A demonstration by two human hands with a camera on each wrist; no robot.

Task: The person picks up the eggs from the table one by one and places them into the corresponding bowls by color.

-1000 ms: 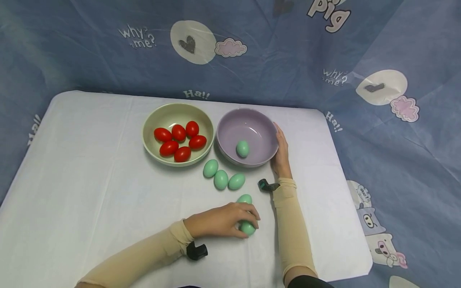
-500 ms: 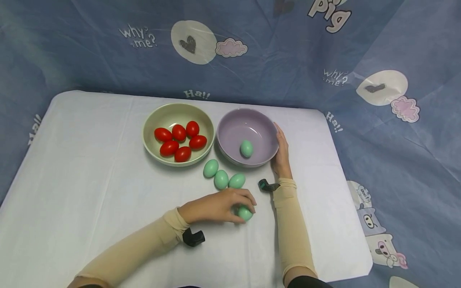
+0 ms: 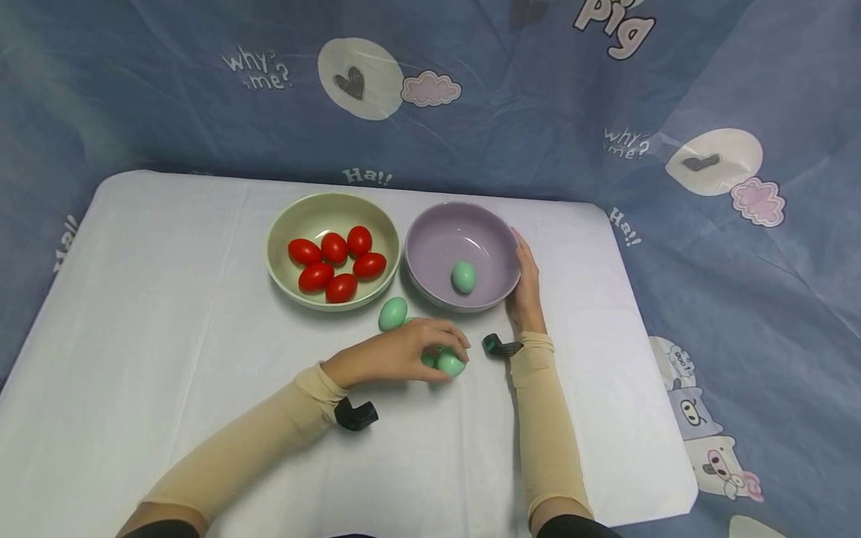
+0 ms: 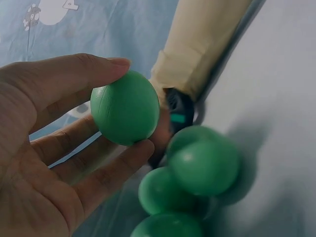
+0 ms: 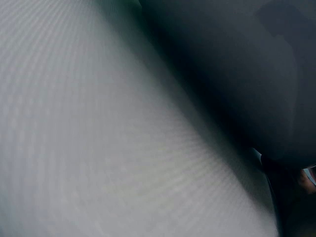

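My left hand (image 3: 403, 347) pinches a pale green egg (image 3: 451, 364) between thumb and fingers, just in front of the lilac bowl (image 3: 437, 239). The left wrist view shows this egg (image 4: 125, 107) with the thumb on top and a fingertip below. Past it lies a cluster of green eggs (image 4: 206, 168); in the head view the hand partly hides them, leaving one egg (image 3: 393, 314) plain to its left. Along the bowl's right outer wall rests my right hand (image 3: 528, 291), fingers extended. Inside that bowl sits one green egg (image 3: 463, 276).
A light green bowl (image 3: 296, 217) with several red egg-shaped pieces (image 3: 341, 288) stands left of the lilac bowl, nearly touching it. Both stand near the far edge of the white-covered table (image 3: 161, 314). A blue printed cloth (image 3: 498, 142) hangs behind.
My left hand has moved away from me towards the bowls, carrying the pinched egg over the others. The egg in the lilac bowl has rolled slightly right. My right hand stays put.
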